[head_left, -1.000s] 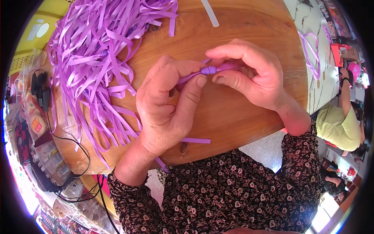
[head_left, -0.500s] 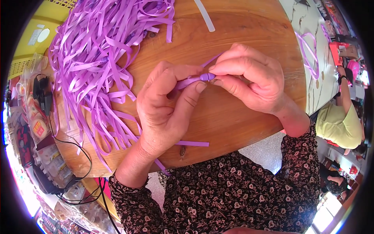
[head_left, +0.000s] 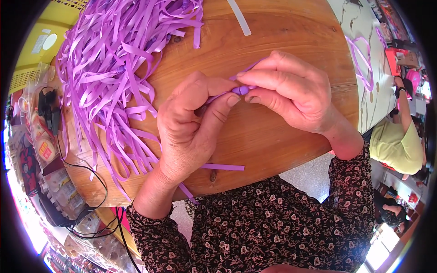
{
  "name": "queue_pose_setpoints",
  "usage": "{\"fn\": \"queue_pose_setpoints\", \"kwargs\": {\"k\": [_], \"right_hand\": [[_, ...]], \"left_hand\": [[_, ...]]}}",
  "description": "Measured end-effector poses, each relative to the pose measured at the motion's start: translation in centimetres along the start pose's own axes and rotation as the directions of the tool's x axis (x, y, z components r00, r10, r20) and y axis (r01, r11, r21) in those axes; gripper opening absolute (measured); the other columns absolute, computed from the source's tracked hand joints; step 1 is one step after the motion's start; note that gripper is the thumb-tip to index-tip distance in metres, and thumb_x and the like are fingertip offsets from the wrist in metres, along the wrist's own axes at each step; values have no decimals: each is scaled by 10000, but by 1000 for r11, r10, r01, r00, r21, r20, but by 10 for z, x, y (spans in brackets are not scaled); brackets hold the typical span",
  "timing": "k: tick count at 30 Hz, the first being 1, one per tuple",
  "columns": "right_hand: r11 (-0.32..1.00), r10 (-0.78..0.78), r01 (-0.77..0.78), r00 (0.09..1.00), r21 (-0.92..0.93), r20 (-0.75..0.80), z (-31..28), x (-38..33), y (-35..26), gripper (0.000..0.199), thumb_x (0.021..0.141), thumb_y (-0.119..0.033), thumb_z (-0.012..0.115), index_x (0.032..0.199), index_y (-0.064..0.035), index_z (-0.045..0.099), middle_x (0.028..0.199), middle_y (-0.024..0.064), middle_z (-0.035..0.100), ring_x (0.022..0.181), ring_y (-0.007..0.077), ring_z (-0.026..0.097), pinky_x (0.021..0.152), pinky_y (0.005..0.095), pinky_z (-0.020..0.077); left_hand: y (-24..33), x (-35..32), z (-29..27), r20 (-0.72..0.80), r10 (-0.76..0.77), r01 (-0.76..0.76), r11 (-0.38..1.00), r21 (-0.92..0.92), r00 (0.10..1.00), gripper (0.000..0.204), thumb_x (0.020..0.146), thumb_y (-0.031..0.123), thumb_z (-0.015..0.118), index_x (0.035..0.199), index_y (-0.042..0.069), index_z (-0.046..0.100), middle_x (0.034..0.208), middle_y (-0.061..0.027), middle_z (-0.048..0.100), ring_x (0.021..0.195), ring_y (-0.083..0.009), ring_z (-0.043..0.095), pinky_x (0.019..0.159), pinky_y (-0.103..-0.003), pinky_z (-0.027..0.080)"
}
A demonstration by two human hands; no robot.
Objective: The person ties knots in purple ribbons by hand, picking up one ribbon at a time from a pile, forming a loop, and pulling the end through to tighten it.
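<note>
A small rounded purple plastic clasp (head_left: 240, 90) sits on a purple ribbon between my two hands, above the wooden table. My left hand (head_left: 191, 116) is closed, thumb and forefinger pinching the ribbon at the clasp's left end. The thumb and fingers of my right hand (head_left: 293, 93) close at the clasp's right end; they partly hide what they grip. One stretch of ribbon shows behind the right fingertips. A flat ribbon end (head_left: 224, 167) comes out below my left wrist onto the table.
A big tangled heap of purple ribbons (head_left: 114, 68) covers the table's left side, beside a yellow crate (head_left: 54, 27). A translucent strip (head_left: 239, 18) lies at the far edge. Another ribbon loop (head_left: 364, 63) rests on the white marbled surface (head_left: 343, 18). Someone in a yellow-green top (head_left: 396, 145) is at right.
The clasp has turned slightly between my fingertips, and a bit of ribbon now shows at its right end. My left hand has shifted a little to the left.
</note>
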State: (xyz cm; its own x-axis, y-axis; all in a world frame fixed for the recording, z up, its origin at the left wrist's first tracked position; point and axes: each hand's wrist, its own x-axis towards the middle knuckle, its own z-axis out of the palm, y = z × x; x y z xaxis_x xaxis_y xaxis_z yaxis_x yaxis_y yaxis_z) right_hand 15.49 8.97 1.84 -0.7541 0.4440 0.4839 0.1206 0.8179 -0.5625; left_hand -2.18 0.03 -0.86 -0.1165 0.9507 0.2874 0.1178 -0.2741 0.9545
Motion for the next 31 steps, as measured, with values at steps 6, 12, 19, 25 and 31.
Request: {"fn": "queue_pose_setpoints", "kwargs": {"k": [6,12,19,25,31], "right_hand": [[994,-36,46,994,-97,103,-3,1,-3,216,695,-77,731,873,-6,630,776,79,562,648,226,542,541,321,429],[992,-106,117,981,-57,160,-3,1,3,199,679,-89,726,795,-4,588,733,69,493,620,225,470,523,332,377],[978,-16,-21,984,207,179,-5,1,-5,202,693,-115,724,780,6,588,702,75,504,611,224,492,521,319,383],[958,126,-193,948,213,291,-8,-4,-7,131,733,-46,700,797,3,597,699,73,537,601,235,517,529,316,396],[737,299,-490,854,465,427,-1,-6,3,48,831,-58,643,806,-30,613,729,60,582,687,197,565,632,299,438]], "left_hand": [[10,4,-3,55,136,-147,926,347,989,117,759,-33,667,855,27,639,708,-68,562,609,-201,509,559,-302,405],[3,3,-4,149,101,-155,897,413,984,159,701,-4,685,842,31,621,711,-70,542,599,-247,491,550,-332,402],[-3,-3,1,229,466,-517,719,465,855,373,487,63,623,848,-33,632,763,-79,510,605,-219,462,506,-321,382],[-2,-9,3,299,489,-566,610,555,820,431,438,109,571,832,-55,636,786,-85,506,610,-207,460,505,-309,388],[-4,-8,1,305,443,-534,619,577,843,493,416,58,532,884,-62,631,796,-103,518,627,-214,492,498,-346,407]]}}
